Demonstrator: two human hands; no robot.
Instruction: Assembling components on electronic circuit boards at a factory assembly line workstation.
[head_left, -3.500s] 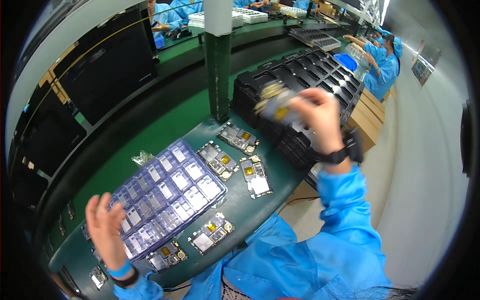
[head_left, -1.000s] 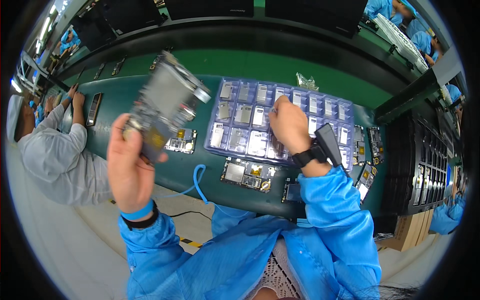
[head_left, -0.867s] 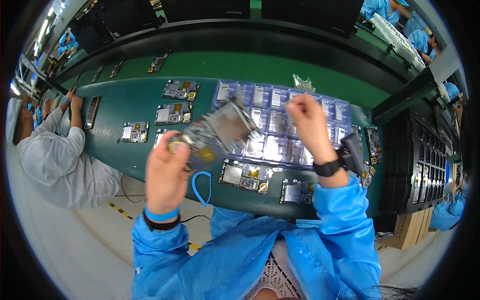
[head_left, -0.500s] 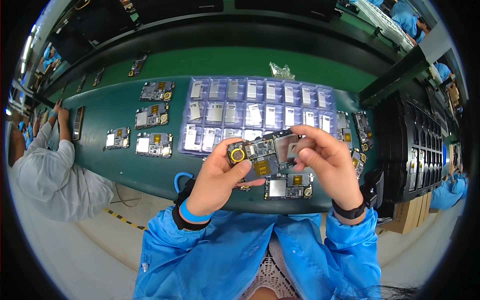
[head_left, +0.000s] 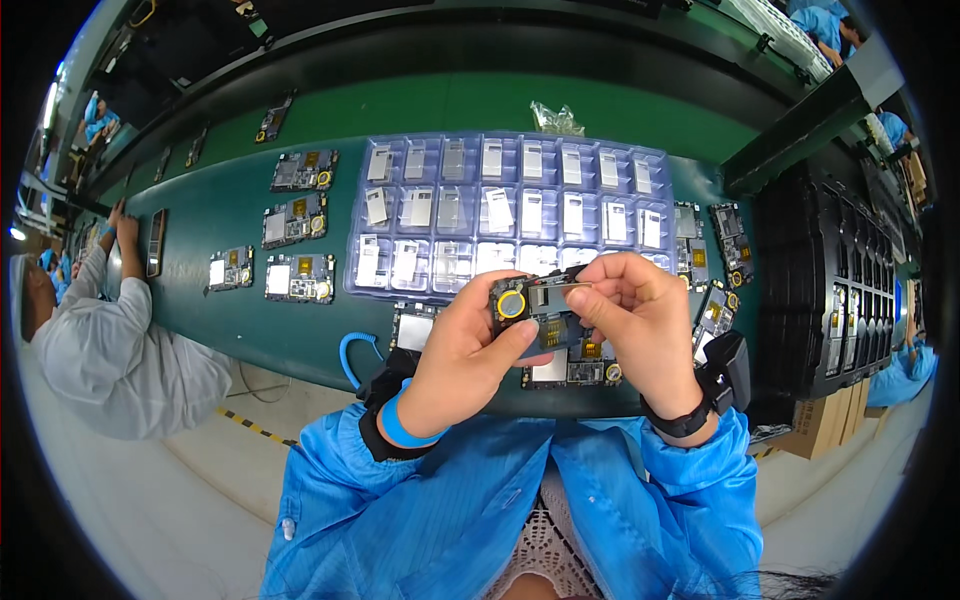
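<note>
My left hand [head_left: 465, 340] grips a phone circuit board [head_left: 552, 338] by its left end, thumb on the front. The board is tilted, with a yellow-ringed round part [head_left: 511, 304] beside the thumb. My right hand [head_left: 640, 305] pinches a thin metal shield plate [head_left: 562, 298] between thumb and fingers. The plate lies over the board's upper right part; whether it touches cannot be made out. Beyond my hands is a clear plastic tray [head_left: 353, 262] whose compartments hold similar silvery plates. Another board [head_left: 550, 375] lies on the table beneath my hands.
More boards lie on the green table [head_left: 190, 300], at left [head_left: 300, 278] and right [head_left: 733, 245]. A stack of black trays [head_left: 815, 270] stands at right. Behind the clear tray is a crumpled clear bag [head_left: 556, 118]. A person in light clothing [head_left: 120, 350] works at far left.
The metal plate in my right hand has turned and now lies across the board's upper part. Both hands have shifted slightly, the left one to the right.
</note>
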